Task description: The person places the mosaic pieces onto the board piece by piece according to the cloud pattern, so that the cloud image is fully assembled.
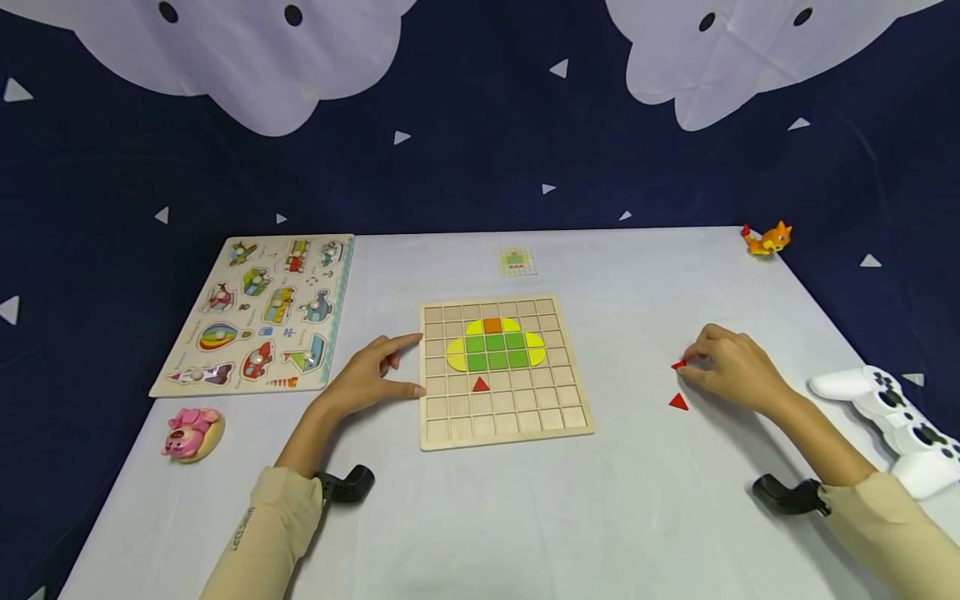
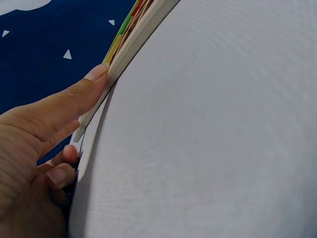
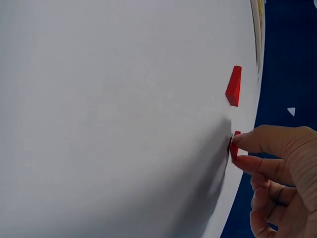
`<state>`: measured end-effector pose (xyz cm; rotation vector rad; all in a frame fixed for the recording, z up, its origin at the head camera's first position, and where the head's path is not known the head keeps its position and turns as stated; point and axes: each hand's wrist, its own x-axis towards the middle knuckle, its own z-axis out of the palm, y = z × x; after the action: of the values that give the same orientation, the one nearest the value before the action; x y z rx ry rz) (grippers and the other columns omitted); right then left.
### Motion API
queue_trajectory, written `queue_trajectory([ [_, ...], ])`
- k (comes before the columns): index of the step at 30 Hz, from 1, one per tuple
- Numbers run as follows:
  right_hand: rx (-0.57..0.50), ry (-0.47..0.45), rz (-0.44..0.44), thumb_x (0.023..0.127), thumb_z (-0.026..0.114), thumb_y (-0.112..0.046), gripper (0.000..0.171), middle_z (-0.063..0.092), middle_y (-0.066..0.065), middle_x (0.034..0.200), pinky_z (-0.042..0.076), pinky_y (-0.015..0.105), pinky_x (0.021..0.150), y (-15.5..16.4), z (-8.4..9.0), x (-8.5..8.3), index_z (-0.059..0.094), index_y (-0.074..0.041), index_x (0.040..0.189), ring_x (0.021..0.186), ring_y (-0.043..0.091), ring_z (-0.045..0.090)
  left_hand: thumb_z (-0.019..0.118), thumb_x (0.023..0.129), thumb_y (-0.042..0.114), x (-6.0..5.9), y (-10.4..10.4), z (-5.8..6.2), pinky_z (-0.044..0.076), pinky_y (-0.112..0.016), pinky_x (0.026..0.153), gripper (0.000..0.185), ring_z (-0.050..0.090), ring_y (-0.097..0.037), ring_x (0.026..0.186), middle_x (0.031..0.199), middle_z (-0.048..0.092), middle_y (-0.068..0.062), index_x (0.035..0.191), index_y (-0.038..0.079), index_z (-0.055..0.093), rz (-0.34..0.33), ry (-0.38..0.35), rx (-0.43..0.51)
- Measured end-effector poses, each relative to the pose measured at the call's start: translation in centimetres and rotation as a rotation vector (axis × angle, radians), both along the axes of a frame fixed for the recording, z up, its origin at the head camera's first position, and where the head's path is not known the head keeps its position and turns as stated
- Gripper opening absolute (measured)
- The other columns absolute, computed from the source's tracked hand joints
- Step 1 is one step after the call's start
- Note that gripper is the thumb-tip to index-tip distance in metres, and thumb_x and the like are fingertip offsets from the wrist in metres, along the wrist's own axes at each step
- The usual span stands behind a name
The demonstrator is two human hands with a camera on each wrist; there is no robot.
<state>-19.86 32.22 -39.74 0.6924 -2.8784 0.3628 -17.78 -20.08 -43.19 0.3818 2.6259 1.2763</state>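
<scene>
A square wooden grid board (image 1: 506,425) lies mid-table, with green, yellow and orange tiles (image 1: 497,350) set in its upper part and one red triangle (image 1: 481,384) below them. At the board's left edge, my left hand (image 1: 363,375) touches it with outstretched thumb and index finger; the left wrist view shows the thumb (image 2: 74,101) against the rim. Off to the right of the board, my right hand (image 1: 731,367) pinches a red triangular piece (image 3: 235,148) between thumb and index finger, close over the table. A second loose red triangle (image 1: 678,402) lies just nearer me.
Behind the board lies a small pattern card (image 1: 516,261). A vehicle picture puzzle (image 1: 255,317) and a pink pig figure (image 1: 192,433) are on the left. On the right are a white game controller (image 1: 896,421) and, at the far corner, an orange toy figure (image 1: 768,240).
</scene>
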Motion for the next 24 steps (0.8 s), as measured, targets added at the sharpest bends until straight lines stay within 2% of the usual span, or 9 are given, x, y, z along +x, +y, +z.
queue_trajectory([
  [4, -0.028, -0.015, 0.011, 0.074, 0.085, -0.016, 0.015, 0.06, 0.002, 0.085, 0.041, 0.035, 0.063, -0.9, 0.2, -0.2, 0.077, -0.007, 0.083, 0.072, 0.016, 0.054, 0.087, 0.076, 0.028, 0.0, 0.0, 0.0, 0.033, -0.033, 0.074, 0.085, 0.037, -0.019, 0.083, 0.092, 0.04, -0.005, 0.148, 0.011, 0.047, 0.004, 0.0, -0.006],
  [11, -0.044, -0.064, 0.062, 0.078, 0.082, -0.016, 0.014, 0.059, 0.002, 0.086, 0.038, 0.031, 0.064, -3.9, 0.5, -0.7, 0.078, -0.007, 0.087, 0.07, 0.014, 0.05, 0.088, 0.075, 0.026, 0.1, 0.0, 0.0, 0.033, -0.036, 0.074, 0.084, 0.036, -0.02, 0.082, 0.091, 0.04, -0.007, 0.148, 0.01, 0.048, 0.006, -0.004, 0.013],
  [19, -0.056, -0.033, 0.155, 0.076, 0.082, -0.015, 0.014, 0.058, 0.003, 0.085, 0.039, 0.034, 0.068, -8.2, 0.4, -1.1, 0.077, -0.007, 0.087, 0.07, 0.014, 0.047, 0.088, 0.074, 0.027, 0.1, 0.1, 0.1, 0.032, -0.034, 0.073, 0.084, 0.037, -0.02, 0.081, 0.09, 0.04, -0.006, 0.147, 0.01, 0.049, 0.01, 0.007, 0.001],
  [24, -0.072, -0.053, 0.2, 0.076, 0.083, -0.016, 0.015, 0.058, 0.001, 0.085, 0.04, 0.035, 0.073, -10.8, 0.4, -1.2, 0.078, -0.008, 0.087, 0.076, 0.016, 0.05, 0.088, 0.074, 0.027, 0.1, 0.1, 0.1, 0.032, -0.034, 0.073, 0.085, 0.037, -0.02, 0.081, 0.09, 0.04, -0.005, 0.147, 0.011, 0.048, 0.009, 0.001, -0.001],
])
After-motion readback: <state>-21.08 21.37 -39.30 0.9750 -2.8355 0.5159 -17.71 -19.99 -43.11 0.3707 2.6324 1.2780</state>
